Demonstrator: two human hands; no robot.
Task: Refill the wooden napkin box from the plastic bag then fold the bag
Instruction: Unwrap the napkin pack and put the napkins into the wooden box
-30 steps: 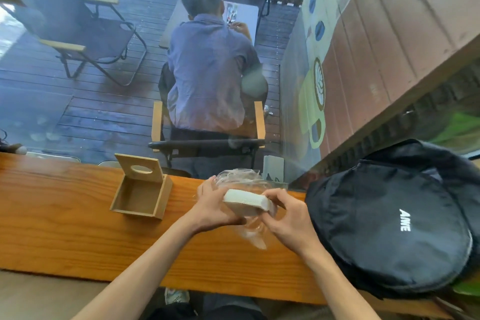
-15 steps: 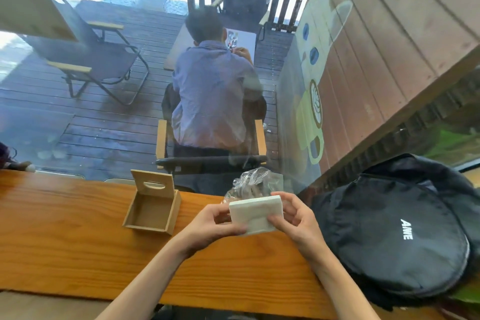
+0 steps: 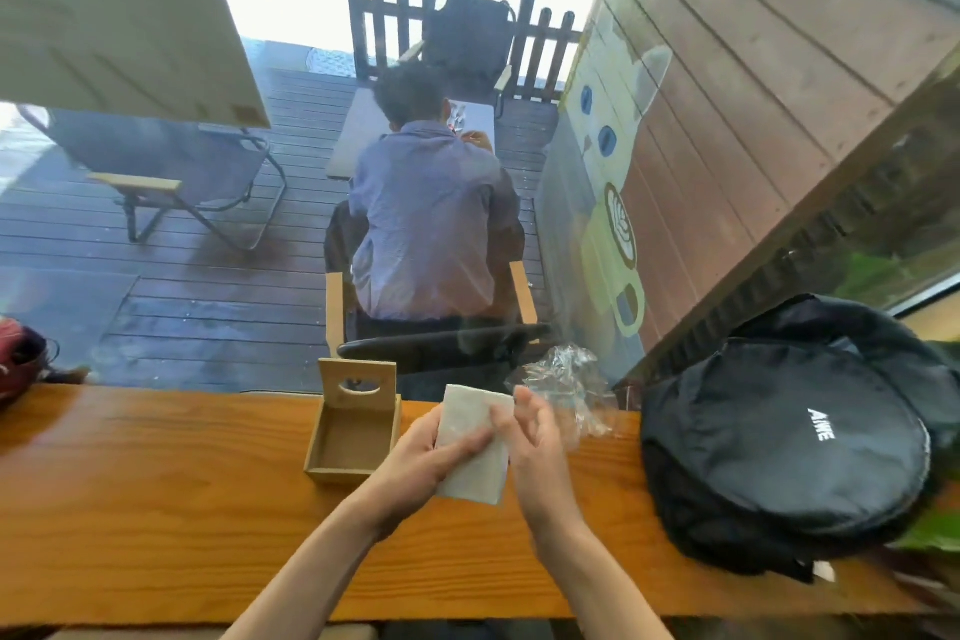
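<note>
The napkin stack [image 3: 470,447] ran lengthwise away from the person, tilted slightly right, above the desk [image 3: 156,494]. The left hand [image 3: 415,457] held it; the right hand [image 3: 530,447] touched its right edge, fingers relaxed, beside the open wooden napkin box [image 3: 353,437].

Daylight pours in from beyond the fence [image 3: 457,16], where the sky is blown out to plain white. The wet decking below the fence shines with pale glare. Faint reflections veil the window glass around it. Straight lines bow toward the frame edges, and the near forearms are slightly motion-blurred
</note>
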